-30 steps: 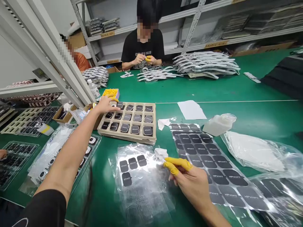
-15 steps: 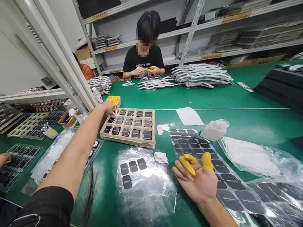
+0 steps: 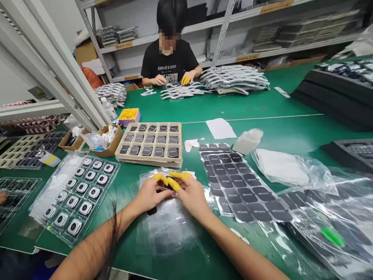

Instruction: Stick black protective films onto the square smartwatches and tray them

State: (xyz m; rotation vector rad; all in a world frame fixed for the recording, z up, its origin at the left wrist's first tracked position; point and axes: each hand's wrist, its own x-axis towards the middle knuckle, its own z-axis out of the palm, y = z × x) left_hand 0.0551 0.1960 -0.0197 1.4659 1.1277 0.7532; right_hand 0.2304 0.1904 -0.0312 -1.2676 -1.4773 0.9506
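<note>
My left hand (image 3: 151, 194) and my right hand (image 3: 188, 190) meet above the clear plastic film, some fingertips in yellow finger cots. Between them they pinch a small dark piece (image 3: 170, 179), mostly hidden by the fingers. Under my left hand, part of a black rounded-square label (image 3: 152, 211) shows on the film (image 3: 171, 233). Just beyond my hands stands a beige compartment tray (image 3: 148, 159) of dark rounded-square pieces. To the right of my right hand lie sheets of black rounded-square labels (image 3: 239, 179) with white lettering.
A clear tray of watch-like units (image 3: 82, 187) lies at left. Behind it are a cardboard box (image 3: 112, 146) and a box of yellow finger cots (image 3: 128, 114). A white bottle (image 3: 247, 141) and bagged white sheets (image 3: 285, 165) are at right. A co-worker (image 3: 170, 58) sits opposite.
My left hand has come back from the beige tray's far left corner to the film. My right hand has moved left to meet it, and both now hold a dark piece.
</note>
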